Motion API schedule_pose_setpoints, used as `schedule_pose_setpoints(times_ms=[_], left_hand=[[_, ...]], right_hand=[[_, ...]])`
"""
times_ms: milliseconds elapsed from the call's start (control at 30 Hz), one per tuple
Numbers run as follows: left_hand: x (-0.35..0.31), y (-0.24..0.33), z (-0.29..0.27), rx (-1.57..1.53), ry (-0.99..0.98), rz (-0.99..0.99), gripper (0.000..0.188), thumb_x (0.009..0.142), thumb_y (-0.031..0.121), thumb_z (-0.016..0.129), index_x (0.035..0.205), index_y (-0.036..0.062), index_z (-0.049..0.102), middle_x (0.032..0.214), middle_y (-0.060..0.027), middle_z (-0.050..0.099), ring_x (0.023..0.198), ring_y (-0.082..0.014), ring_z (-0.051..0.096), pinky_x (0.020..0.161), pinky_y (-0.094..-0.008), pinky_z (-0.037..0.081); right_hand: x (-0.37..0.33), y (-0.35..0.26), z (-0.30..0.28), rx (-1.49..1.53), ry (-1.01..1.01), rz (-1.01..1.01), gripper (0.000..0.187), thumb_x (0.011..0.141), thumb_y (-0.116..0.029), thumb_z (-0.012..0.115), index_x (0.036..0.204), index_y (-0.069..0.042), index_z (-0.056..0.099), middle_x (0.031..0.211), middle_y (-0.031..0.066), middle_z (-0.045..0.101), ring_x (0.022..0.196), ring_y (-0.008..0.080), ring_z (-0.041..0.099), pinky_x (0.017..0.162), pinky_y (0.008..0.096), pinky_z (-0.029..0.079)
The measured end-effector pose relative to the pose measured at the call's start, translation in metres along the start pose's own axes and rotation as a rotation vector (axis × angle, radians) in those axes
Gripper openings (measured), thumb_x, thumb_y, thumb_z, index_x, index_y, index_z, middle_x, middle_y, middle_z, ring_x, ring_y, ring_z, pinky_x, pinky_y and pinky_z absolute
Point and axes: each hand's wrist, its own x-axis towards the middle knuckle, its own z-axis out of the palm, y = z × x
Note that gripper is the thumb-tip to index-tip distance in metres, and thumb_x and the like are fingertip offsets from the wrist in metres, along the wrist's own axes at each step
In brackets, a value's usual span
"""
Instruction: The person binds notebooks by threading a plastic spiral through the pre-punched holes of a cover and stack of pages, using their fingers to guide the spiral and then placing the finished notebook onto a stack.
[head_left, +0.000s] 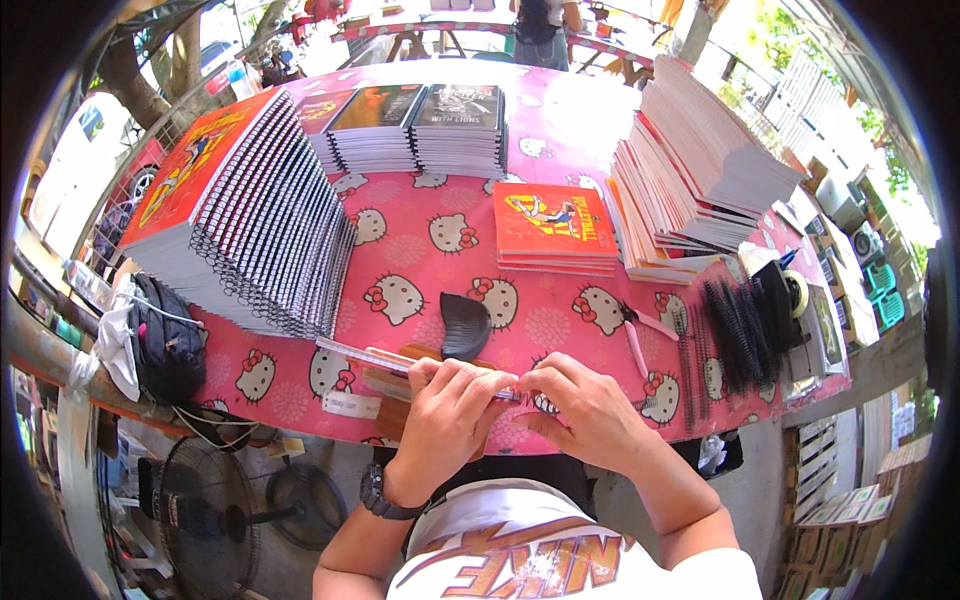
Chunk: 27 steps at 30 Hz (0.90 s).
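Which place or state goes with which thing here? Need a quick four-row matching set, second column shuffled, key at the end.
Things
1. Wristwatch
2. Pliers
3. Book, seen nearly edge-on
4. Bundle of coils

Place, colour or state
A. Held in the left hand
B. Black, lying on the right part of the table
C. Around the left wrist
D. Pink handles, spread apart

Pairs: 1-C, 2-D, 3-A, 4-B

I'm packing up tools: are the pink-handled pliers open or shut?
The pliers look open: their two handles spread apart in a V.
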Motion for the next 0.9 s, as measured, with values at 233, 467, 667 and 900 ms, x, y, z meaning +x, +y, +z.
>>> schedule_pose_setpoints(times_ms=[233, 467, 667, 900], left_hand=[[0.002, -0.014, 0.000, -0.129, 0.072, 0.052, 0.022, 0.071, 0.009, 0.070, 0.089, 0.0111, 0.058, 0.083, -0.0019, 0.063, 0.078, -0.0200, 0.059, 0.074, -0.0324, 0.042], [0.003, -0.003, 0.000, 0.014, 0.085, -0.044, 0.017, 0.072, 0.018, 0.072, 0.082, 0.0146, 0.058, 0.079, 0.0023, 0.062, 0.078, -0.0178, 0.060, 0.091, -0.0430, 0.034], [-0.002, -0.005, -0.003, 0.111, 0.077, -0.135, 0.023, 0.067, 0.027, 0.075, 0.081, 0.0182, 0.060, 0.078, 0.0042, 0.062, 0.083, -0.0154, 0.059, 0.100, -0.0532, 0.019], [-0.004, -0.008, -0.002, 0.098, 0.053, -0.134, 0.022, 0.066, 0.025, 0.075, 0.080, 0.0179, 0.060, 0.075, 0.0031, 0.060, 0.080, -0.0162, 0.058, 0.099, -0.0535, 0.020]], right_hand=[[0.004, -0.004, 0.011, -0.095, 0.111, -0.089, 0.021, 0.079, -0.009, 0.062, 0.097, -0.004, 0.053, 0.088, 0.0099, 0.054, 0.083, 0.0281, 0.057, 0.066, 0.0370, 0.049], [0.011, -0.002, 0.007, -0.172, 0.170, -0.137, 0.019, 0.080, -0.014, 0.063, 0.093, -0.003, 0.054, 0.087, 0.0101, 0.054, 0.081, 0.0275, 0.057, 0.066, 0.0359, 0.049], [0.004, 0.006, 0.013, -0.096, 0.111, -0.090, 0.023, 0.078, -0.014, 0.066, 0.095, -0.004, 0.056, 0.089, 0.0101, 0.056, 0.081, 0.0280, 0.057, 0.065, 0.0363, 0.050], [0.003, 0.000, 0.014, -0.054, 0.171, -0.120, 0.019, 0.078, -0.011, 0.065, 0.095, -0.005, 0.057, 0.087, 0.0093, 0.055, 0.081, 0.0267, 0.058, 0.063, 0.0361, 0.050]])
